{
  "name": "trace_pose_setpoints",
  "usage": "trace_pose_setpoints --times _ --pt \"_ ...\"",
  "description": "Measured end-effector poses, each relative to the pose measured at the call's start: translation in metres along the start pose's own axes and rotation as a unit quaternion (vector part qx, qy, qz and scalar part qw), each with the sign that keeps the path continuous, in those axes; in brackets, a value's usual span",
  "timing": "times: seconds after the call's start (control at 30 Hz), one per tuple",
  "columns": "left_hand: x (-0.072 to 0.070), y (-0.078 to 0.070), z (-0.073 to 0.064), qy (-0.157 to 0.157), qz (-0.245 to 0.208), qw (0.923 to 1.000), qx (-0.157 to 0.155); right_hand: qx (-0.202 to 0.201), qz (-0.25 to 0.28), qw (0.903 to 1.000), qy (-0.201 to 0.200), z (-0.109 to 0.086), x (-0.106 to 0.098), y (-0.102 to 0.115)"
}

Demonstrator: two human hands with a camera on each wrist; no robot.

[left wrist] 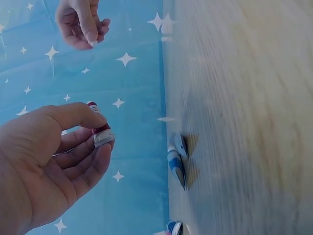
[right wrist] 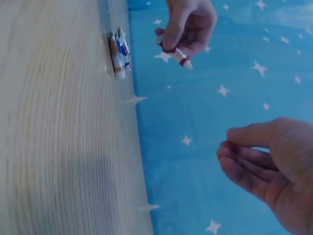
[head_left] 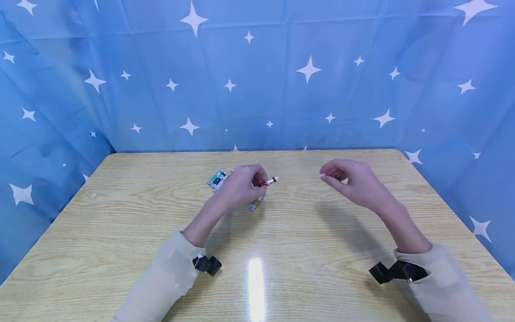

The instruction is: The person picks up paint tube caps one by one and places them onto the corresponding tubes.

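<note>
Here the left hand (head_left: 242, 184) pinches an illegibly labelled red-and-white tube (head_left: 272, 180), the right hand (head_left: 356, 182) a tiny white piece (head_left: 322, 175)

"What's the person wearing on the arms?"

"A loose off-white cloth left sleeve (head_left: 161, 268) and a matching off-white cloth right sleeve (head_left: 446, 281), both long and creased."

"Anything worn over them?"

"A small boxy black left wrist camera (head_left: 207, 264) and a boxy black right wrist camera (head_left: 398, 272), both angular, with squared ends."
</note>
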State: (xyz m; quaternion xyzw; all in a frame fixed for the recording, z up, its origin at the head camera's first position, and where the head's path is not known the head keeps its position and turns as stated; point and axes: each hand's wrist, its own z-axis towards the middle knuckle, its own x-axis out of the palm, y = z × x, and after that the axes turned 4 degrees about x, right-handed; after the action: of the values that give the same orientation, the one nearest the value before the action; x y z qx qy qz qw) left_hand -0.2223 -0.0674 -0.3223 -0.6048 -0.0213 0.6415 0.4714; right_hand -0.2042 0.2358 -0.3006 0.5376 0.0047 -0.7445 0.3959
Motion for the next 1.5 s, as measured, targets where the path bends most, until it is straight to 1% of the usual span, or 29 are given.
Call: trace_pose_setpoints --times 0.13,0.27,0.43,0.6,0.87,1.07,1.2,1.5 --pt "0.003 -0.004 -0.002 -0.004 -0.023 0.9995 0.022 -0.016 0.010 0.9998 -0.005 0.001 0.004 0.008" --pt "0.005 -0.007 -0.002 -0.006 -0.036 0.9982 0.047 -0.035 0.025 0.9990 -0.013 0.002 0.007 0.016" --pt "0.006 -0.014 -0.006 0.000 -0.038 0.9979 0.052 -0.059 0.046 0.9971 -0.014 0.001 0.011 0.022" --pt "0.007 -0.019 -0.011 -0.002 -0.035 0.9973 0.065 -0.066 0.061 0.9959 -0.004 0.000 0.014 0.029" --pt "0.008 -0.024 -0.019 -0.004 -0.045 0.9939 0.101 -0.080 0.096 0.9921 0.011 -0.002 0.021 0.038" --pt "0.008 -0.025 -0.024 0.006 -0.052 0.9934 0.102 -0.084 0.101 0.9910 0.026 -0.002 0.023 0.042" --pt "0.009 -0.026 -0.027 0.003 -0.050 0.9934 0.103 -0.080 0.105 0.9907 0.031 -0.003 0.025 0.044" --pt "0.010 -0.028 -0.029 -0.007 -0.059 0.9892 0.134 -0.088 0.120 0.9884 0.029 -0.004 0.031 0.049"
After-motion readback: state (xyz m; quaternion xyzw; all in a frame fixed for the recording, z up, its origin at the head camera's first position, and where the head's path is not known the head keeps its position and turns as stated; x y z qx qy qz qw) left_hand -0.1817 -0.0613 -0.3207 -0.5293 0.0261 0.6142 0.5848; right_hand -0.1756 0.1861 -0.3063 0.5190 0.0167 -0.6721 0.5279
